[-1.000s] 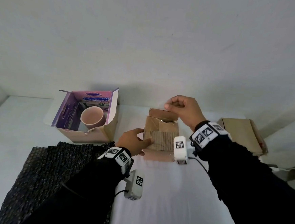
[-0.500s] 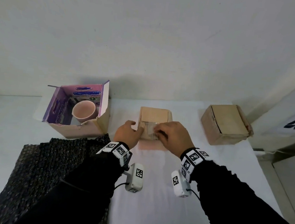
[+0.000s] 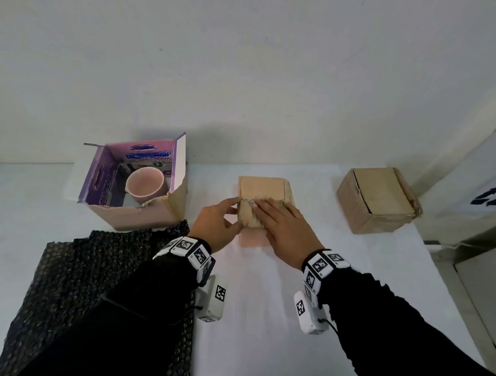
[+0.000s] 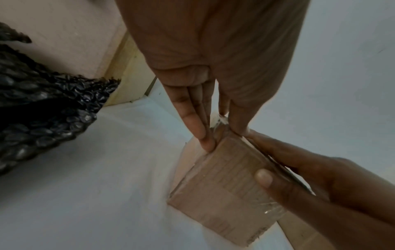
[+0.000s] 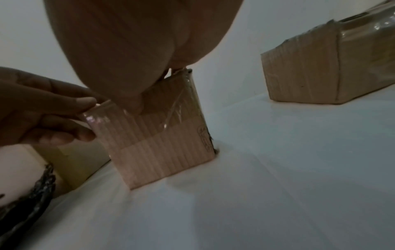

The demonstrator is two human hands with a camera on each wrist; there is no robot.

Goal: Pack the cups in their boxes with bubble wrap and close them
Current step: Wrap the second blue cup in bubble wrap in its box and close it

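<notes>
The small cardboard box (image 3: 262,193) stood in the middle of the white table (image 3: 257,351), with its top flaps folded shut. The left hand (image 3: 215,225) held the box's near left corner: the thumb lay on the top edge and the straight fingers pressed the left side, pinching the corner between them. The right hand (image 3: 286,232) lay flat on the top, fingers straight and pressing the flaps down, its thumb down on the front wall. Shiny clear tape (image 5: 177,108) ran over the top front edge.

To the left, close by but not touching, stood the open purple box (image 3: 135,191) with a pink cup (image 3: 144,185) inside. The black bubble wrap (image 3: 85,279) lay in front of it, touching its front wall and running to the table's near edge under the left sleeve. To the right, well apart, sat a bigger closed cardboard box (image 3: 378,199) near the table's right edge. Bare table showed between the boxes and in front of the hands.
</notes>
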